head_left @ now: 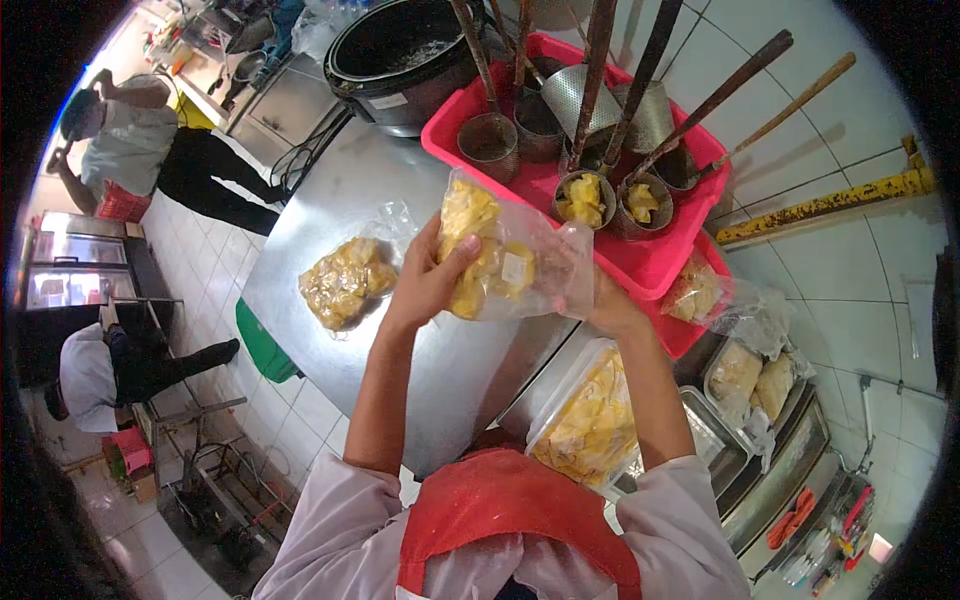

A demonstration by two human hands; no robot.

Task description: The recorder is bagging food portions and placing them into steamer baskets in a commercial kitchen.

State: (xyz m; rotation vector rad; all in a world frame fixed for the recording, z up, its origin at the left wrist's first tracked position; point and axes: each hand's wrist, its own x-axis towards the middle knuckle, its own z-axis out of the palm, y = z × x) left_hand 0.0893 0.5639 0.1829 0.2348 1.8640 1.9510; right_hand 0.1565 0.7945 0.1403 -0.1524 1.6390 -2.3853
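A clear plastic bag of yellow food pieces (469,214) hangs between my two hands above the steel table (352,180). My left hand (439,274) grips its filled end, thumb over the pieces; a small white label is on the bag. The bag's empty end lies against my right hand (592,274), whose fingers are partly hidden behind the plastic. Left of my left hand, a second bag of yellow pieces (349,281) rests on the table. Beyond my right hand, two perforated metal strainer cups hold yellow pieces (583,199).
A pink tray (630,262) holds several long-handled strainers beside a large black cooker (352,90). A plastic tub of yellow pieces (585,420) stands under my right forearm. More bagged food (750,382) lies at right. Two people (131,139) are at far left.
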